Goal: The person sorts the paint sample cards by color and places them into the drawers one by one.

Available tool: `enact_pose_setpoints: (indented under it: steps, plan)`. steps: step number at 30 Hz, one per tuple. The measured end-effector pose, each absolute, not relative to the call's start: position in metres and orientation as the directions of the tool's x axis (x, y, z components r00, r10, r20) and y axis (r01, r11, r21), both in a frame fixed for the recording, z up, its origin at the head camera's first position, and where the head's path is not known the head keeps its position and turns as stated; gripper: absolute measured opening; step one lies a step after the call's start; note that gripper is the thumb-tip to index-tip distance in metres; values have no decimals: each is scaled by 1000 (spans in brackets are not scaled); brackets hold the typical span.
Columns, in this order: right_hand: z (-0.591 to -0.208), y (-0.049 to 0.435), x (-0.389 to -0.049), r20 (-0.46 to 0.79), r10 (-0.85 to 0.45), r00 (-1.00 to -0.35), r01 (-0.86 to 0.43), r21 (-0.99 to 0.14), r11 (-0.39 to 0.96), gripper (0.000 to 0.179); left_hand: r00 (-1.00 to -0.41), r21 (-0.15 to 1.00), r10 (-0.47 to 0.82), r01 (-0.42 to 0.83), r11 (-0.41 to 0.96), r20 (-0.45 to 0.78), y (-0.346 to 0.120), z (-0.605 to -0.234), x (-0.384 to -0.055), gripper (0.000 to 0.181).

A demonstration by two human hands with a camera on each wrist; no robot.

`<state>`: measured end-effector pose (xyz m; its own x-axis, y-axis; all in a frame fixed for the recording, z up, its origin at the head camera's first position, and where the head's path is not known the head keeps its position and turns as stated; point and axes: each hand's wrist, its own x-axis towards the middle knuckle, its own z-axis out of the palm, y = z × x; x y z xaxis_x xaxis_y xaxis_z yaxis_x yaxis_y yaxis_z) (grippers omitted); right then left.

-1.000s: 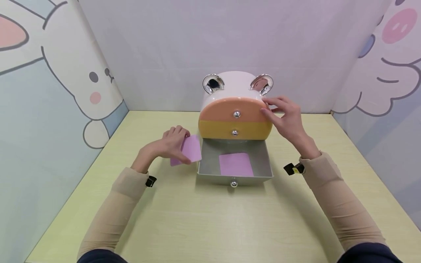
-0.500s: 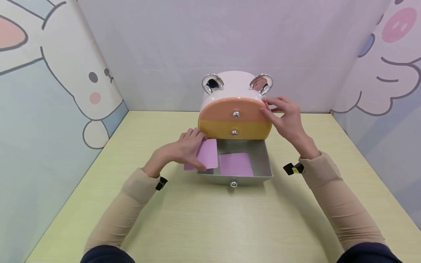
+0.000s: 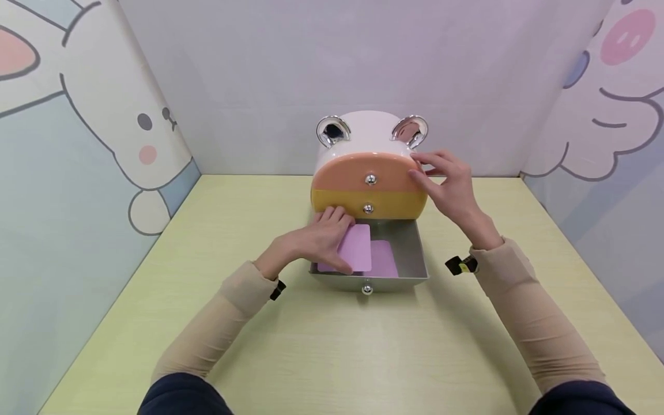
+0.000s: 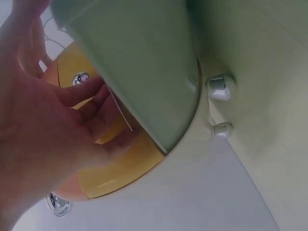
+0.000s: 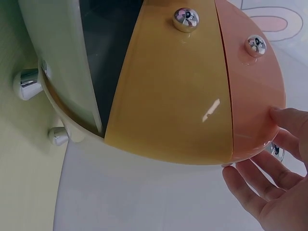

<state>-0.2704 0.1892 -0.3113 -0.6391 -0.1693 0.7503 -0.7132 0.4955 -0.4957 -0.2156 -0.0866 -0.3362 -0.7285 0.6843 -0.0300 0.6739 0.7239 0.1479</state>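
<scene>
A small drawer organizer (image 3: 369, 147) with a white body stands on the table, its grey bottom drawer (image 3: 410, 248) pulled out. Inside that drawer lies a flat pink square card (image 3: 385, 260). My left hand (image 3: 324, 239) pinches a second pink card (image 3: 358, 249) between thumb and fingers, over the drawer's left half, partly covering the first card. Only that card's thin edge shows in the left wrist view. My right hand (image 3: 450, 183) grips the organizer's upper right edge, thumb (image 5: 284, 117) on the orange top drawer (image 5: 255, 82) and the other fingers along the side.
The yellow middle drawer (image 3: 337, 199) is closed, with a round silver knob. Two silver ears (image 3: 333, 132) stick up from the organizer's top. Short silver feet (image 5: 29, 84) carry it on the pale wood table (image 3: 332, 351). Walls with cartoon animals enclose the table's back and sides.
My left hand has moved right with its pink card, from beside the drawer to over its inside. The right hand has kept its place on the organizer.
</scene>
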Motion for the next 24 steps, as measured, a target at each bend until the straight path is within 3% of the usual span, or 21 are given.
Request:
enact_pose_setpoints:
  steps: [6, 10, 13, 18, 21, 24]
  plan:
    - [-310, 189, -270, 750, -180, -637, -722, -498, 480, 32, -746, 124, 666, 659, 742, -17, -85, -341, -212, 93]
    - [-309, 189, -269, 751, -180, -636, -722, -496, 483, 33, -753, 184, 657, 653, 735, 45, -83, -342, -204, 80]
    - [-308, 189, -269, 748, -180, -639, -717, -494, 493, 33, -744, 348, 658, 651, 675, 117, -77, -346, -190, 61]
    - [-308, 189, -269, 743, -180, -645, -714, -500, 490, 33, -722, 692, 658, 588, 419, 215, -55, -362, -150, 26]
    - [-308, 190, -268, 743, -174, -646, -712, -505, 488, 33, -765, 850, 627, 422, 315, 147, -44, -372, -126, 18]
    - [-310, 189, -268, 743, -170, -648, -708, -506, 493, 34, -827, 961, 562, 144, 237, -14, -37, -379, -112, 17]
